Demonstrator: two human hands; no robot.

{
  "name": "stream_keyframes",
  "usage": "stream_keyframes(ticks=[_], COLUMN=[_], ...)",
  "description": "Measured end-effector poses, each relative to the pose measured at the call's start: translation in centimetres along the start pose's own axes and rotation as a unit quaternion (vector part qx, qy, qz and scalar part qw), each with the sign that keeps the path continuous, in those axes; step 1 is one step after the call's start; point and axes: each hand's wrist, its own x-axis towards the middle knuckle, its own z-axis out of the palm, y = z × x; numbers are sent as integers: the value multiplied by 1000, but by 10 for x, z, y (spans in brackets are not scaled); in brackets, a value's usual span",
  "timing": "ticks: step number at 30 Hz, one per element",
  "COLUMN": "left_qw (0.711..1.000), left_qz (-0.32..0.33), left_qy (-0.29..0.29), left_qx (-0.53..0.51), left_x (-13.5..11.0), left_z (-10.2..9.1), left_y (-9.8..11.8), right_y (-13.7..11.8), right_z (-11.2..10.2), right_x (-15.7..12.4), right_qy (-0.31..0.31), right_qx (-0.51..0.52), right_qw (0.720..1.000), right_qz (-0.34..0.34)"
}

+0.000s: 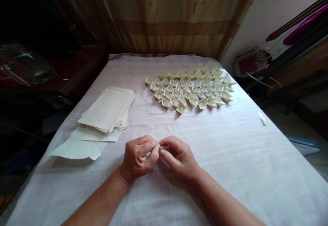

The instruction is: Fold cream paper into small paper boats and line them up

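Pale folded paper (162, 147) sits between your two hands, above the near middle of the white cloth (230, 174); your fingers cover most of it, so its shape cannot be told. Your left hand (139, 156) grips it, with the thumb and forefinger closed and the other fingers curled under. Your right hand (182, 157) pinches its other end between thumb and forefinger, with the fingertips of both hands nearly meeting. To the left, beyond your left hand, lies an uneven stack of sheets (107, 108), faintly ruled on top, with a loose sheet (79, 145) jutting out at its near side. Farther off, right of centre, paper boats (181, 107) stand in close rows. A white scrap (262, 118) lies near the cloth's right edge; a gold-brown curtain (176, 31) hangs behind.
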Motion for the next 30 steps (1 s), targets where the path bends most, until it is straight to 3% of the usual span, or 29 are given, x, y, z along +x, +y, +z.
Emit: stream_keyframes(ticks=[3,7,12,16,22,30], left_qw=[1000,1000,999,995,966,956], left_qz=[-17,-4,-5,-49,-183,-196], left_qy=[-5,3,14,2,-15,-34], left_qx=[-18,-10,-33,-89,-180,-215], left_x=[2,5,6,5,3,5], left_z=[-1,0,2,1,-1,1], left_y=[0,-4,-6,-6,-7,-11], right_y=[1,3,5,4,1,5], right_z=[1,0,-3,-2,0,-2], right_x=[0,2,2,3,0,-1], right_qy=[-3,34,21,30,12,48], right_qx=[-8,-45,-66,-76,-33,-30], right_qw=[1000,998,997,996,999,998], right_qz=[14,-29,-35,-45,-4,14])
